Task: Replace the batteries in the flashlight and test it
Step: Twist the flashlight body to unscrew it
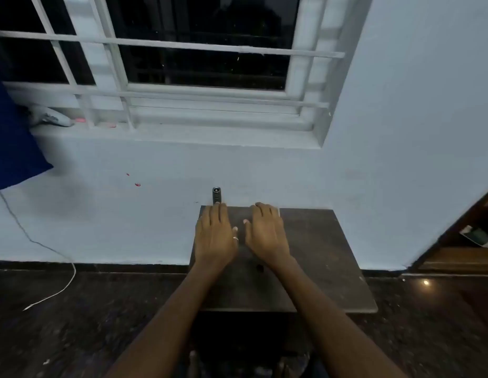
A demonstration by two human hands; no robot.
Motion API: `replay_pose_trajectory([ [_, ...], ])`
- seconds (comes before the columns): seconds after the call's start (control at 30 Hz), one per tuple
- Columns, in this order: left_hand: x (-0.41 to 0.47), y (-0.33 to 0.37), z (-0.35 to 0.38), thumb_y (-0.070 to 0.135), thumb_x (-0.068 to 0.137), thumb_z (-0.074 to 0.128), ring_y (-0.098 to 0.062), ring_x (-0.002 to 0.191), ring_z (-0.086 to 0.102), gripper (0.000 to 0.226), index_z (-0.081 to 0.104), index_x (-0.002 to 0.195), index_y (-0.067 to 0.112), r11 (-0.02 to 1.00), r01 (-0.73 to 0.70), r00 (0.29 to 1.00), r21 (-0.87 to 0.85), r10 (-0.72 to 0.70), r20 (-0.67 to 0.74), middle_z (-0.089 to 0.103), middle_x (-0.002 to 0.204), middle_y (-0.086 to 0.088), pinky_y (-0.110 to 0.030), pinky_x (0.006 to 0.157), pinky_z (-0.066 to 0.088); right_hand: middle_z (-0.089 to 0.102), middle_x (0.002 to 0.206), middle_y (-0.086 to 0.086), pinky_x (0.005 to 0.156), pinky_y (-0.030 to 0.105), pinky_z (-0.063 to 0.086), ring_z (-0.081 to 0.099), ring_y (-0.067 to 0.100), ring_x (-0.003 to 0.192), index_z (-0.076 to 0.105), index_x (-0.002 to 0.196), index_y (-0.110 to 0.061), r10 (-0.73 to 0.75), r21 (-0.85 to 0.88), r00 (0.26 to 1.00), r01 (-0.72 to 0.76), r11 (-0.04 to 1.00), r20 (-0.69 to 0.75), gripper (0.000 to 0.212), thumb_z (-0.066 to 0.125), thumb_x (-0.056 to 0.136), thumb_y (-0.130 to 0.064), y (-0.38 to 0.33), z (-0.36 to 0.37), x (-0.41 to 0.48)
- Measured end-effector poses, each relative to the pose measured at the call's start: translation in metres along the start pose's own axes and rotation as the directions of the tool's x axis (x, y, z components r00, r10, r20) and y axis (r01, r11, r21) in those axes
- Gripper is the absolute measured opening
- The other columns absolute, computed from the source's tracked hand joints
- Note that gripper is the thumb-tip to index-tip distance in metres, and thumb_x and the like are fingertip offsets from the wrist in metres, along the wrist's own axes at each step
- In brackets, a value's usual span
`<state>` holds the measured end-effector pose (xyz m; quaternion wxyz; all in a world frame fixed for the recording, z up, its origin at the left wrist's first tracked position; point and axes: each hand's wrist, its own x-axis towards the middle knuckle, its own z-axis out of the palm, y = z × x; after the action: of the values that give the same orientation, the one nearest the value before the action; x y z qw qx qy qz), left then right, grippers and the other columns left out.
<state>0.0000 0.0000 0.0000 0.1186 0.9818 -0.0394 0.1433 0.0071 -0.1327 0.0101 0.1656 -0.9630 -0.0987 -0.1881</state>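
A small dark flashlight [216, 195] stands upright at the far left corner of a dark wooden table [319, 255], against the pale wall. My left hand [214, 236] lies flat, palm down, on the table with straight fingers; its fingertips reach the flashlight's base. A ring shows on its thumb. Beside it my right hand [266, 233] also lies flat, palm down, holding nothing. A small white edge [279, 212] shows at the right hand's fingertips; I cannot tell what it is. No batteries are visible.
A barred window [183, 64] with a sill is above the table. A blue cloth [11, 137] hangs at the left. A white cable [60, 285] trails over the dark floor. A wooden shelf unit [469, 241] stands at the right.
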Motion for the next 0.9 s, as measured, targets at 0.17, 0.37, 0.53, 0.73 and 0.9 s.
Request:
replay_pose_trajectory([
  [0.17,0.052,-0.027,0.035,0.031,0.090,0.054,-0.031,0.126,0.046,0.055,0.042,0.137,0.004,0.938,0.176,0.979,-0.297,-0.198,-0.043,0.053,0.134,-0.013,-0.046,0.098,0.047,0.057,0.134,0.025,0.105,0.045,0.042,0.052,0.041,0.124,0.052,0.134,0.006,0.055,0.292,0.989,-0.094,0.952,0.140,0.042,0.052,0.096,-0.011,-0.016,0.032,0.049],
  [0.37,0.091,-0.048,0.080,0.035,0.094,0.043,-0.028,0.115,0.051,0.041,0.051,0.123,0.007,0.896,0.178,0.976,-0.407,-0.213,-0.041,0.059,0.116,-0.009,-0.041,0.082,0.053,0.047,0.151,0.013,0.116,0.044,0.035,0.044,0.028,0.139,0.040,0.149,-0.007,0.088,0.484,0.935,-0.257,0.836,0.344,0.048,0.045,0.103,-0.019,-0.016,0.062,0.090],
  [0.53,0.095,-0.048,0.090,0.026,0.095,0.049,-0.019,0.093,0.059,0.016,0.059,0.101,0.015,0.859,0.048,0.989,-0.510,-0.112,-0.094,0.063,0.096,-0.001,-0.041,0.078,0.054,0.070,0.107,0.009,0.085,0.037,0.049,0.064,0.024,0.094,0.057,0.120,-0.008,0.049,0.609,0.965,-0.203,0.767,0.259,0.023,0.046,0.101,-0.013,-0.013,0.066,0.089],
  [0.73,0.054,-0.039,0.069,0.020,0.095,0.058,-0.007,0.106,0.053,0.028,0.058,0.123,0.020,0.812,-0.115,0.992,-0.572,0.065,-0.106,0.061,0.117,0.005,-0.022,0.092,0.044,0.074,0.095,-0.004,0.084,0.031,0.056,0.071,0.013,0.090,0.070,0.102,-0.018,0.285,0.727,0.935,-0.345,0.593,0.212,0.014,0.060,0.098,-0.028,0.017,0.052,0.052],
  [0.9,0.002,-0.011,0.053,0.020,0.080,0.080,0.011,0.100,0.059,0.040,0.064,0.115,0.026,0.637,0.113,0.990,-0.763,-0.139,0.031,0.062,0.107,0.018,-0.004,0.085,0.043,0.077,0.094,0.015,0.079,0.026,0.061,0.074,0.024,0.090,0.073,0.099,-0.002,0.391,0.870,0.839,-0.467,0.158,0.379,0.018,0.060,0.099,-0.014,0.043,0.031,-0.003],
])
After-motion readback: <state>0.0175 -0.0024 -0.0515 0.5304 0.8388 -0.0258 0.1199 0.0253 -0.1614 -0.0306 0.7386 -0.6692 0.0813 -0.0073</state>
